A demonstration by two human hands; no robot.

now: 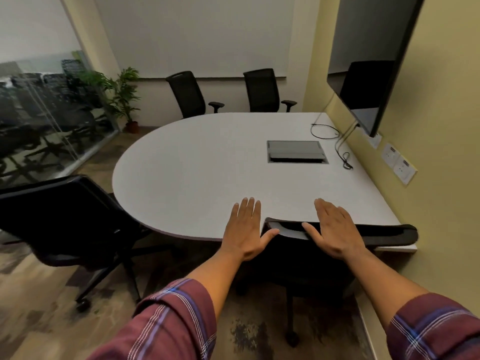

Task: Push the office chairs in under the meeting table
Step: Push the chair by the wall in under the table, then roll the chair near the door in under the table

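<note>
Four black mesh-backed office chairs (337, 235) (65, 219) (189, 94) (265, 90), one white rounded meeting table (207, 165), one potted green plant (127, 97), one wall-mounted black screen (368, 61), two bare hands (244, 229) (335, 229).

Black chair (337, 245) tucked under white table (207, 162)

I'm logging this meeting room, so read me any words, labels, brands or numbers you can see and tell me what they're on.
No text here can be read.
Wall sockets: each has a small dark and red mark, too small and blurred to read.
Wall screen: dark, only reflections, no logo visible.
Table box: plain grey lid, no lettering visible.
Chair under the right hand: no label showing.
</note>
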